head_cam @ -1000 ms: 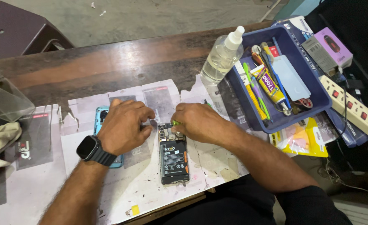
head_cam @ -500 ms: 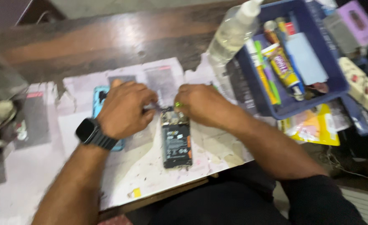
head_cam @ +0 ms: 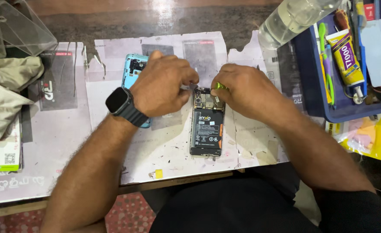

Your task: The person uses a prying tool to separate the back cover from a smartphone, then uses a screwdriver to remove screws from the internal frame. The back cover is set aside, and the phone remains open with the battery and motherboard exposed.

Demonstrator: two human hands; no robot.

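On the paper-covered table (head_cam: 69, 142), an opened phone (head_cam: 206, 125) lies flat with its back off, its black battery showing and its top end pointing away from the person. Both hands meet at that top end. The left hand (head_cam: 162, 86) has its fingers curled in, the thumb and forefinger pinched together over the phone's upper left corner; whatever small piece they grip is too tiny to make out. A black watch (head_cam: 120, 103) sits on that wrist. The right hand (head_cam: 242, 88) is closed around a small tool with a green handle (head_cam: 219, 86), its tip resting at the phone's upper right corner.

Just beside the left hand, partly under it, lies a light blue back cover (head_cam: 132, 71). To the right stands a blue tray (head_cam: 311, 86) holding a tube of glue (head_cam: 344, 56) and a green stick. A clear plastic bottle (head_cam: 291, 19) lies against the tray's left wall. A crumpled cloth (head_cam: 5, 95) sits at the far left.
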